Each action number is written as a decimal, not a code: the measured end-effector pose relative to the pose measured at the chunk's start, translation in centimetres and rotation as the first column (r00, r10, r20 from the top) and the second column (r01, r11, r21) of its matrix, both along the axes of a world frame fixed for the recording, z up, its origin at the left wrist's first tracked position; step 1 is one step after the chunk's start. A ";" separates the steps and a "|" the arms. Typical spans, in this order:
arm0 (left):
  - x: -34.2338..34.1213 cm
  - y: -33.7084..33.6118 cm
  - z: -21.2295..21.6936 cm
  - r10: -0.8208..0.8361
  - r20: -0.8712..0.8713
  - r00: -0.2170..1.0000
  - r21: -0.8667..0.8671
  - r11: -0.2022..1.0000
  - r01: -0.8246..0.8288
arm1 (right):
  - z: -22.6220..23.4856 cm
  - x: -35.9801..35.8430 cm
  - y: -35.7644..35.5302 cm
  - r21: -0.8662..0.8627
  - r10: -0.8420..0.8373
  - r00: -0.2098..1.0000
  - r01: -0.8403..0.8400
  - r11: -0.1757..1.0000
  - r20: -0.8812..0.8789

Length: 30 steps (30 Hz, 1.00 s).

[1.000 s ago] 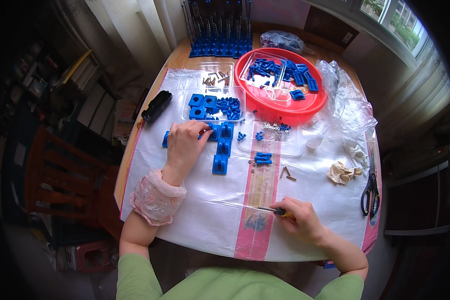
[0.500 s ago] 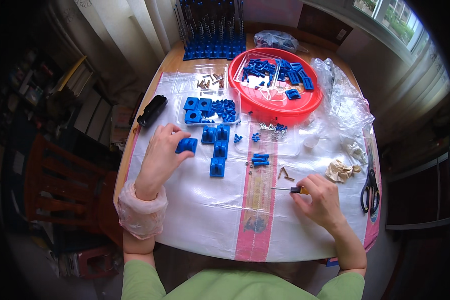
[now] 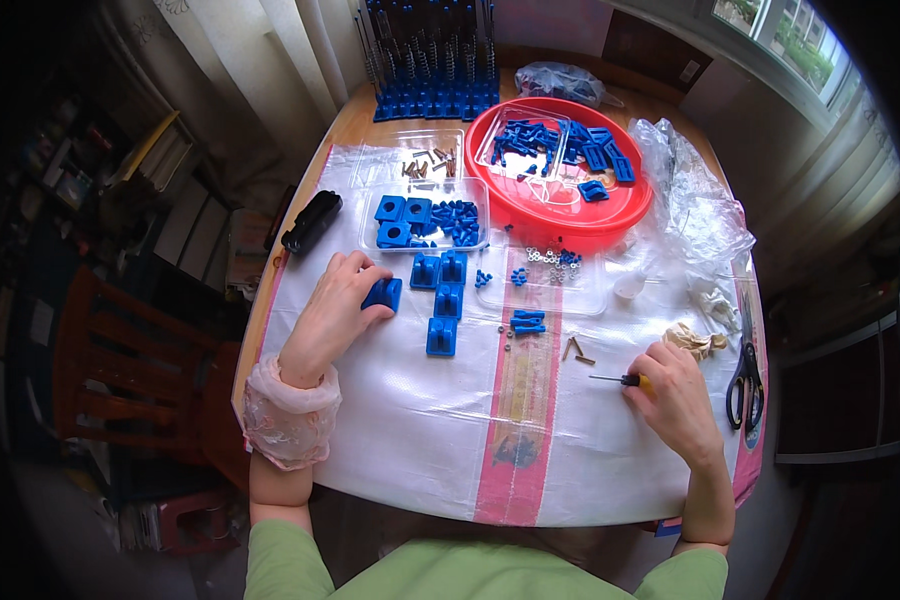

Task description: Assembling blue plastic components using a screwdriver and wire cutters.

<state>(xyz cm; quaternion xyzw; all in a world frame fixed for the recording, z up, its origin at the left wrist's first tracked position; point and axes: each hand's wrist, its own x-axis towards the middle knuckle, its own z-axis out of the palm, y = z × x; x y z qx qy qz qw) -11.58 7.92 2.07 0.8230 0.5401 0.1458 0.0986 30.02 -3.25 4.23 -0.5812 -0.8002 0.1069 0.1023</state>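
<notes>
My left hand has its thumb and fingers around a blue plastic bracket, set on the cloth at the left. The fingers hide part of this piece. To its right stand several similar blue brackets, each with a square base and a raised rounded part. At the right, my right hand is closed on a small screwdriver with a dark and yellow handle; its thin shaft points left. Brass-coloured pins lie just beyond the screwdriver tip, and blue cylindrical pieces lie farther left beside small nuts.
A clear tray holds blue parts; a red basin holds more. White and blue bits lie on a clear lid. Black scissors, crumpled paper and plastic wrap line the right side. A black case lies left.
My right hand has moved right with the screwdriver, away from the brass pins. My left hand remains at the same blue bracket, its fingers slightly lower. The whole view has shifted a little.
</notes>
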 end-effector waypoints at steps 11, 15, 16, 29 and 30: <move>0.7 0.1 2.2 -0.049 -0.046 0.998 0.163 0.985 0.056 | 0.2 -0.2 -0.2 -0.011 -0.016 1.000 0.015 1.000 -0.027; 1.7 -1.1 4.7 -0.097 -0.017 0.995 0.297 0.950 0.098 | 0.0 -0.1 -0.2 0.005 -0.043 0.998 0.043 0.999 -0.051; 2.0 -1.4 5.0 -0.156 0.041 0.987 0.323 0.937 0.135 | 0.0 -0.1 -0.2 0.007 -0.051 0.997 0.052 0.999 -0.062; 9.9 -6.3 1.2 -0.374 0.617 0.693 -0.163 0.801 0.577 | 0.1 -0.2 0.0 -0.010 -0.019 0.999 0.018 1.000 -0.033; 10.3 -6.4 0.5 -0.313 0.675 0.668 -0.223 0.777 0.588 | 0.2 -0.2 0.0 -0.014 -0.025 0.999 0.025 1.000 -0.027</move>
